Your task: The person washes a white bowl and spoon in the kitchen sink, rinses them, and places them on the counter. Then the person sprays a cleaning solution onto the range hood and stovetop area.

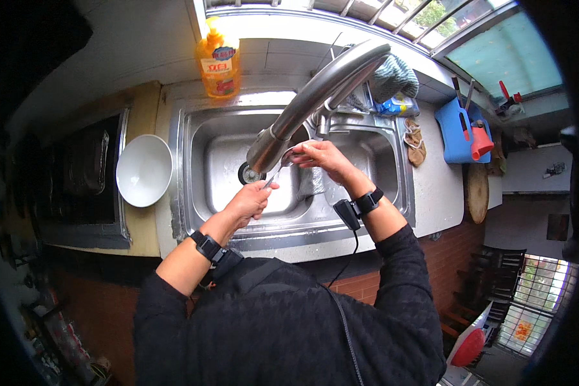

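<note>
We see a slim, shiny metal utensil (274,176) slanting over the sink (215,157), its nearer end in the left hand (246,202), its farther end between the right hand's (325,158) fingers.

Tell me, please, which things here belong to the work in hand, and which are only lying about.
Likely in the work:
- metal utensil, in the left hand
- sink
- tap

Probably just lying about:
- white bowl
- blue container
- round board

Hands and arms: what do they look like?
The left hand and right hand are bare. Each wrist wears a black strap and black box; a thin black cable hangs from the right box. Black sleeves stop short of the wrists.
</note>
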A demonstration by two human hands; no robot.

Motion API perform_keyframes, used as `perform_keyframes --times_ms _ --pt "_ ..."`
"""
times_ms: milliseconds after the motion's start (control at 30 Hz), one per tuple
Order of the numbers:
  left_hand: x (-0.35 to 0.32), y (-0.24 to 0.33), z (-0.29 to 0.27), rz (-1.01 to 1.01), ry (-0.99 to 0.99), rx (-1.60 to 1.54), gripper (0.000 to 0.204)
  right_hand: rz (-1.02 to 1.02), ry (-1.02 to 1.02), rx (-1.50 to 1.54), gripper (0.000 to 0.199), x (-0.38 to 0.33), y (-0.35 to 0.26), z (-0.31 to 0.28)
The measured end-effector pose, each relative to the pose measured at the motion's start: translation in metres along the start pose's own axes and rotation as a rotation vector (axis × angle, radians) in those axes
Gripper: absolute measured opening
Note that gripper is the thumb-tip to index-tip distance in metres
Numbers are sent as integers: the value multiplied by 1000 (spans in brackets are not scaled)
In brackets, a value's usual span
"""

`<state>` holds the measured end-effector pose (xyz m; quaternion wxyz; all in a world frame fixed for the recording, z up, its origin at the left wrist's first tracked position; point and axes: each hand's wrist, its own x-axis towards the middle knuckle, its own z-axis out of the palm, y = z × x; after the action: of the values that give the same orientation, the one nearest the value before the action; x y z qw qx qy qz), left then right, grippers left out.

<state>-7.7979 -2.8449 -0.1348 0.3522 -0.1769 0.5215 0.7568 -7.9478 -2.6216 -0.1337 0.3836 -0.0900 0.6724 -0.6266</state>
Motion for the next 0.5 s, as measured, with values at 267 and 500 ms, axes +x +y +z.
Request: perform_keyframes --times_ms 267,500 --pt "6 38 -16 4 217 -372 12 -304 642 -1329 15 16 16 -79" --pt "16 49 -21 69 222 -439 20 -626 759 -1424 15 13 32 -41"
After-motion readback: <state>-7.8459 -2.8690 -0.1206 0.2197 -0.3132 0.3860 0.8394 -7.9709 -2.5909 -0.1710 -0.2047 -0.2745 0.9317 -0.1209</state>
